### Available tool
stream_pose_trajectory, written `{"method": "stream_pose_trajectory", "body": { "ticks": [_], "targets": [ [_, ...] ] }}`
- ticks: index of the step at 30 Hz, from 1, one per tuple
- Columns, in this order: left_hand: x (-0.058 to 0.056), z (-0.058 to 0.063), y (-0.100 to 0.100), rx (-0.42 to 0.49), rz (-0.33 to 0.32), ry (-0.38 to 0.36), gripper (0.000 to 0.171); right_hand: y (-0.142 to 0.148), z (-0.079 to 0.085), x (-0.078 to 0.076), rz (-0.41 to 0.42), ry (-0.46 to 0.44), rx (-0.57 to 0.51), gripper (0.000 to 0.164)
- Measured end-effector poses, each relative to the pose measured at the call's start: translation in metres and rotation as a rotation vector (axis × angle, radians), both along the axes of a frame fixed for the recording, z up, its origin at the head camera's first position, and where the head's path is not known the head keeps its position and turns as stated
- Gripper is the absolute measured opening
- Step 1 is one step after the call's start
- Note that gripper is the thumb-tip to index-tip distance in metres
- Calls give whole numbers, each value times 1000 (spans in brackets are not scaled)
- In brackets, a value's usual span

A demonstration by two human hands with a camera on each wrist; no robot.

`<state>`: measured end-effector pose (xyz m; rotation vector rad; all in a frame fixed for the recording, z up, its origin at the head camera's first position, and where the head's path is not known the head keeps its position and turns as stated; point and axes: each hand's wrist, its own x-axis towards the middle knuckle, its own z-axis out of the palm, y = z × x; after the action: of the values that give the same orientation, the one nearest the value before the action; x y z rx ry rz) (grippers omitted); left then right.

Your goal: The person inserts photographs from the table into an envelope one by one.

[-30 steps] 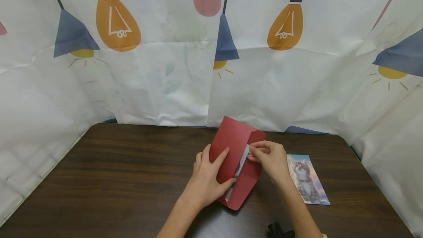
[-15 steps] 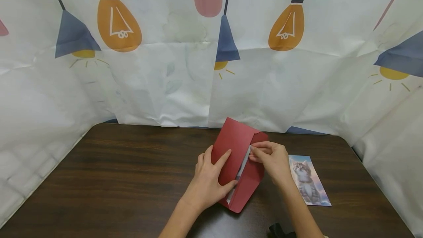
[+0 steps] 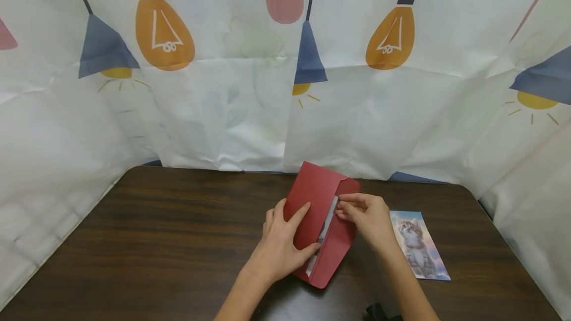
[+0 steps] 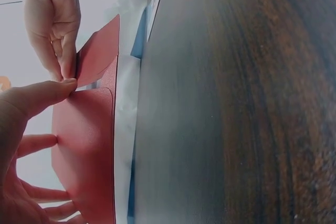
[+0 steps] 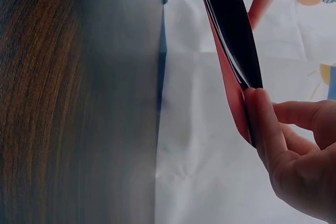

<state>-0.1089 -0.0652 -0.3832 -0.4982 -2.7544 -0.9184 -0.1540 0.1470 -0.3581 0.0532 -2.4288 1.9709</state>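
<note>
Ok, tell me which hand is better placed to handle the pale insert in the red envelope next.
Probably the right hand: it is right at the upper end of the pale insert, while the left hand is busy holding the red envelope.

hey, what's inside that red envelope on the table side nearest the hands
A pale strip shows in the opening of the red envelope, partly under the left hand. The rest is covered by the front panel, so I can't identify it.

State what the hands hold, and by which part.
The left hand grips the red envelope by its wide panel; the right hand pinches at its opening, whether flap or white paper unclear.
</note>
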Motion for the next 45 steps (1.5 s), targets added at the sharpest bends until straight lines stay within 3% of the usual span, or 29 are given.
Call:
{"method": "stream_pose_trajectory", "body": {
  "ticks": [20,31,39,45],
  "targets": [
    [-7,-4,-5,-38,47,-24,79,23,4,-8,-52,125,129,24],
    [-8,-4,-8,-42,51,-22,79,38,6,-9,-114,206,283,22],
    [-7,-4,-11,-20,41,-22,79,52,5,-10,-127,189,374,26],
    [-7,-2,-14,-5,16,-61,79,63,3,-10,-144,186,460,29]
  ]
}}
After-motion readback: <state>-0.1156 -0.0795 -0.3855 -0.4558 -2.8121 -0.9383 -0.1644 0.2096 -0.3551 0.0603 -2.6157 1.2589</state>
